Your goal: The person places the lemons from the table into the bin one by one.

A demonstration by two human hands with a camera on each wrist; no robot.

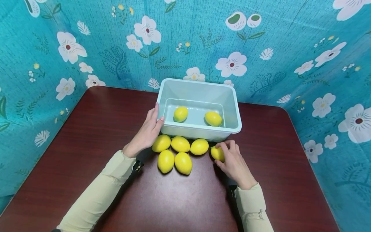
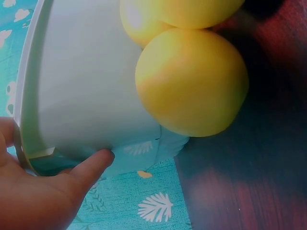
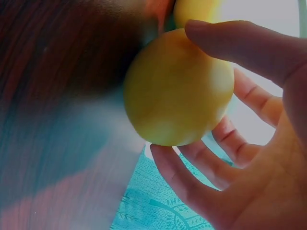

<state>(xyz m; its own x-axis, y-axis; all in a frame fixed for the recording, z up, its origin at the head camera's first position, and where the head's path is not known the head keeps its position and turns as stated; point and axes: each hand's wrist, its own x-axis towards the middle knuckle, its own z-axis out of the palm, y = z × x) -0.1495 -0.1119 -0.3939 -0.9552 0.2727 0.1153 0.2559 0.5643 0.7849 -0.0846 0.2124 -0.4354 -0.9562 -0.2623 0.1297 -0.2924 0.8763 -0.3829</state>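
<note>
My right hand (image 1: 234,162) has a lemon (image 3: 177,88) between its thumb and curled fingers, close to the tabletop at the bin's front right corner. Along the left side of a pale blue plastic bin (image 1: 200,128) lies my left hand (image 1: 147,132), its fingers straight beside the rim and its thumb at the front left corner. Two lemons sit inside the bin, one on the left (image 1: 181,114) and another lemon (image 1: 213,119) on the right. Several more lie before it: a back row with a lemon (image 1: 180,144) in its middle, and a front pair including a lemon (image 1: 183,163).
The dark red wooden table (image 1: 203,199) has rounded far corners. Behind and around it hangs a turquoise flowered cloth (image 1: 179,42), close to the bin's far side. Loose lemons crowd the bin's front wall.
</note>
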